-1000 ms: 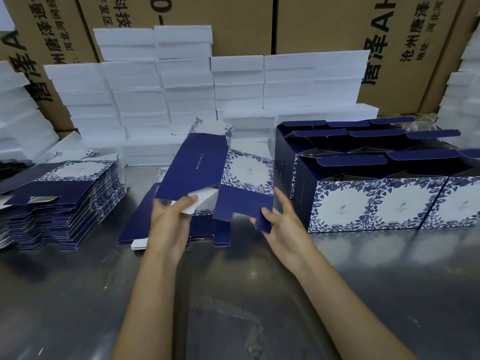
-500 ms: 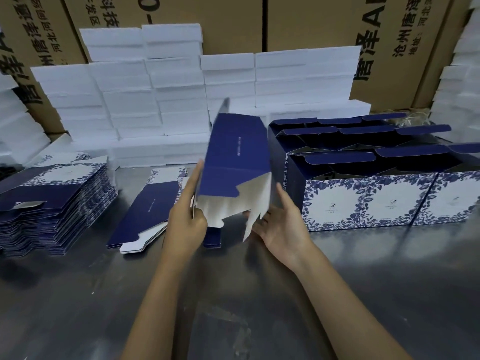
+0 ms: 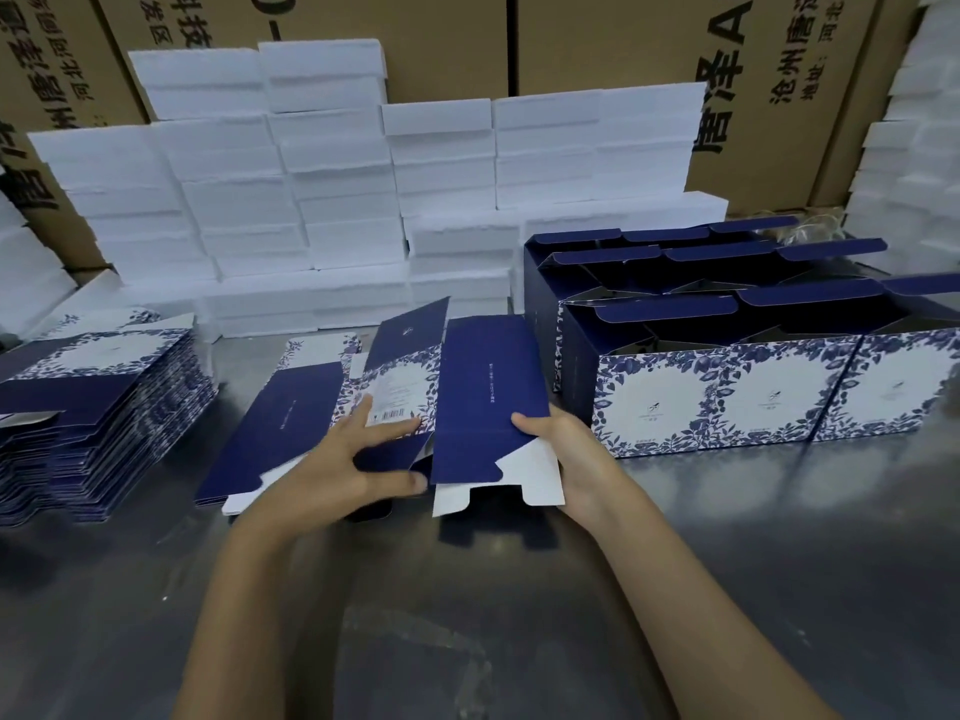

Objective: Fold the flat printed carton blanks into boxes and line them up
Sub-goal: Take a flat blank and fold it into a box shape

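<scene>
Both hands hold a half-opened carton [image 3: 488, 402] just above the table [image 3: 727, 563], the right hand [image 3: 571, 459] gripping its right edge with thumb curled over the navy panel, the left hand [image 3: 343, 459] spread open-fingered against the floral panel, folded boxes [image 3: 753, 397] lined up just right, flat blanks [image 3: 93, 407] stacked left.

Stacked white rectangular foam blocks [image 3: 332, 200] fill frame from 10 to 1 o'clock, stepped in uneven tiers. More white foam [image 3: 914, 148] piled at 3 o'clock edge, another pile [image 3: 26, 272] at 9 o'clock edge. Behind, tall brown corrugated cardboard shipping cartons [image 3: 613, 39] with black printed Chinese characters at 12 o'clock. Grey scuffed metal worktop [image 3: 779, 537] spans 4 to 8 o'clock.
</scene>
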`<control>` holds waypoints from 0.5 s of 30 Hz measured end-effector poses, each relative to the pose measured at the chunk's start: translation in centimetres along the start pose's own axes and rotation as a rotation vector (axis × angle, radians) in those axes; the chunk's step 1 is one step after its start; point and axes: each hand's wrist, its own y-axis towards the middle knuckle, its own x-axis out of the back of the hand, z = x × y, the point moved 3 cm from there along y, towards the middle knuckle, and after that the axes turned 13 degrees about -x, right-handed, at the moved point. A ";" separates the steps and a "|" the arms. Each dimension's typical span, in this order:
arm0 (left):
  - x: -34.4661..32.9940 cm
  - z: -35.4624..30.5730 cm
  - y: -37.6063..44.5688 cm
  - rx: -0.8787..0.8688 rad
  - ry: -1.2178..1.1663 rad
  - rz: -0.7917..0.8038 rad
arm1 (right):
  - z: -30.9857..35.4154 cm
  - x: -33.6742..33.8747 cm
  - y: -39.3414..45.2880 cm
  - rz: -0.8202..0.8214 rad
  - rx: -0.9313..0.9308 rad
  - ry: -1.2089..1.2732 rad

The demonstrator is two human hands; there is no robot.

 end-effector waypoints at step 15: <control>0.6 2.4 0.0 0.187 -0.801 -0.368 | 0.4 1.5 -0.8 0.211 -0.019 -0.031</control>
